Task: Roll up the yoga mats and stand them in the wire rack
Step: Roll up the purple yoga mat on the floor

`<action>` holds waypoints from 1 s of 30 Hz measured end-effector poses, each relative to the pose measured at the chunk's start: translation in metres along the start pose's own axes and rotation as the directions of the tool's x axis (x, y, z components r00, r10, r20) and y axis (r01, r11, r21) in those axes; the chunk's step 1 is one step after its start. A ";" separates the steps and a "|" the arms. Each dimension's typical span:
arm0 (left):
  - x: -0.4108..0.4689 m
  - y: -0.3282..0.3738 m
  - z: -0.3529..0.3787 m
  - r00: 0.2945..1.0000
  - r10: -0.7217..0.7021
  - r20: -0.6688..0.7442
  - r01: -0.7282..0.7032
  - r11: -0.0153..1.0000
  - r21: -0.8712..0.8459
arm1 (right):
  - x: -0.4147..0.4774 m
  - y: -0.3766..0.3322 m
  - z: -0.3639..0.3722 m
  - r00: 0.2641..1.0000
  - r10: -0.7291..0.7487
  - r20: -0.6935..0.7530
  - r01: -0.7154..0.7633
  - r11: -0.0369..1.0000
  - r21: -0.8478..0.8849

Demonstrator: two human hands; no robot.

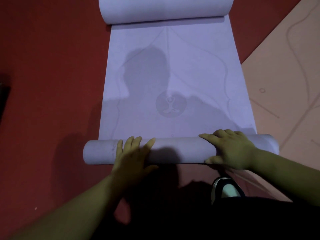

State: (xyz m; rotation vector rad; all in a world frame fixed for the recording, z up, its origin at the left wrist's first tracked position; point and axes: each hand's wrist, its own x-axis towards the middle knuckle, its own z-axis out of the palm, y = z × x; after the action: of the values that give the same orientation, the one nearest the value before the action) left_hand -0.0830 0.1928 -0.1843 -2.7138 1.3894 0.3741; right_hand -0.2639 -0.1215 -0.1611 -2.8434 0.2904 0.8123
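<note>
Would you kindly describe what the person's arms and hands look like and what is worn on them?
Both forearms are bare to the frame edge, no sleeves showing. The left hand and right hand wear no gloves; no watch, bracelet or ring shows in this dim view.

Forward of the near roll, the flat lavender yoga mat gives open passage up to its curled far end, which rises across the full width. Left side: bare red floor, with a dark object at the frame edge. Right side: a flat peach mat just beside. Behind the roll: a shoe
</note>
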 end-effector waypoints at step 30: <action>0.036 0.007 -0.023 0.992 -0.099 0.082 0.101 0.995 -0.013 | 0.014 -0.001 0.004 0.947 0.076 -0.311 -0.087 0.996 -0.022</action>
State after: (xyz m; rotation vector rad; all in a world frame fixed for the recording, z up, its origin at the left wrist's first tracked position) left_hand -0.0635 0.1561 -0.1704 -2.7345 1.2299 0.4853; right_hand -0.2538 -0.1213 -0.1717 -3.0047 0.4408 0.3808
